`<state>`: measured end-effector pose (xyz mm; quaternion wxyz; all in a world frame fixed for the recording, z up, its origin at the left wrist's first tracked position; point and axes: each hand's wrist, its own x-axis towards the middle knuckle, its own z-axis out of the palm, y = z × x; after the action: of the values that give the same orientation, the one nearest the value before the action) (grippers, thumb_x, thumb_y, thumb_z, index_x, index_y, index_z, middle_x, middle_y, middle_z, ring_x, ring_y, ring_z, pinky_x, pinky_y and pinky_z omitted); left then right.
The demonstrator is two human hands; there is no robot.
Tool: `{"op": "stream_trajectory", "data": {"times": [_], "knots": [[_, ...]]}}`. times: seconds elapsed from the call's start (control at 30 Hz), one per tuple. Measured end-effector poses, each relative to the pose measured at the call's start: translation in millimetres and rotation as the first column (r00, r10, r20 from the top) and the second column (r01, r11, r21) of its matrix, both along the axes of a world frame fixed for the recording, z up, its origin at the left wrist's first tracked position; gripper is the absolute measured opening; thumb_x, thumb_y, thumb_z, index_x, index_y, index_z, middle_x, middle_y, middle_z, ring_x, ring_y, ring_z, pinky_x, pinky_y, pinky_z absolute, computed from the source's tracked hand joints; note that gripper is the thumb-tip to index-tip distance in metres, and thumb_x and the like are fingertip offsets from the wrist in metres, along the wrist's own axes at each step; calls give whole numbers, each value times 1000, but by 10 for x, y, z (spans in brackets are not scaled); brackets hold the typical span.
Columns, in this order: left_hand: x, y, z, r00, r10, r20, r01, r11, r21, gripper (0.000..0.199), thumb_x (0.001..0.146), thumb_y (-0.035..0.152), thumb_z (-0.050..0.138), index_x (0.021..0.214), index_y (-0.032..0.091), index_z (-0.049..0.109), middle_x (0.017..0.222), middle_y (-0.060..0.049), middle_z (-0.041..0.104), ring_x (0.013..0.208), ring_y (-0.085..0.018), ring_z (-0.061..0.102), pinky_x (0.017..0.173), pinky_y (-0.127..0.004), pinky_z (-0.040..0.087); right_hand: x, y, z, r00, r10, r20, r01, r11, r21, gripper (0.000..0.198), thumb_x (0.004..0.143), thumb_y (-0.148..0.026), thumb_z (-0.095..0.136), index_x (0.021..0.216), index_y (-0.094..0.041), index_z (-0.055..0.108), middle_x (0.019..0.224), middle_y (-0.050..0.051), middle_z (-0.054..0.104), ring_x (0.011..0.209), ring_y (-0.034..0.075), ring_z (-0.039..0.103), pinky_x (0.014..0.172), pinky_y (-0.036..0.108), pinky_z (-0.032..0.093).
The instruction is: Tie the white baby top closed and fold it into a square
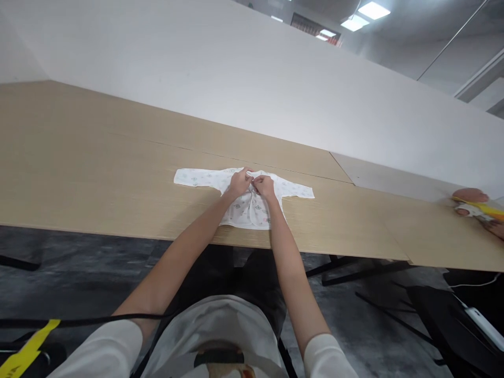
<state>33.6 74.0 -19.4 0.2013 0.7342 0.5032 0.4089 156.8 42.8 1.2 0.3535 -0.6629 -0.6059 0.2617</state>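
A small white baby shirt [242, 212] with a pale print lies flat on the wooden table, its sleeves spread to both sides. Its front opening runs down the middle. My left hand [240, 182] is closed near the collar, fingers pinching the fabric at the upper front. Close beside it, my right hand [264, 186] also pinches the front edge, its fingertips almost meeting the left ones. The fingers hide the exact spot they grip, and I cannot make out a fastener there.
The tan table [98, 173] stretches to both sides, with a white partition [236, 79] along its back. A doll-like object with yellow cloth [476, 209] lies at the far right. A black chair [444, 315] holding a white device stands below right; a yellow tag [33, 346] hangs lower left.
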Motion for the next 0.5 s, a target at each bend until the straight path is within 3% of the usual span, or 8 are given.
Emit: {"op": "stream_trajectory", "data": {"times": [0.3,0.5], "knots": [[-40,-24,5,983,-83,166,96,993,-70,33,76,21,54,108,16,63,83,-3,72,81,-18,66,81,-27,49,11,48,-50,991,-11,134,-3,995,104,15,76,-17,53,80,-15,67,60,0,63,59,12,59,64,19,46],[-40,57,-67,982,-78,170,88,995,-51,29,76,17,52,103,17,63,80,-1,71,76,-16,65,81,-26,49,43,51,-46,1000,25,3,-26,999,26,14,75,-20,53,78,-15,66,53,-2,59,48,10,53,53,18,44]]}}
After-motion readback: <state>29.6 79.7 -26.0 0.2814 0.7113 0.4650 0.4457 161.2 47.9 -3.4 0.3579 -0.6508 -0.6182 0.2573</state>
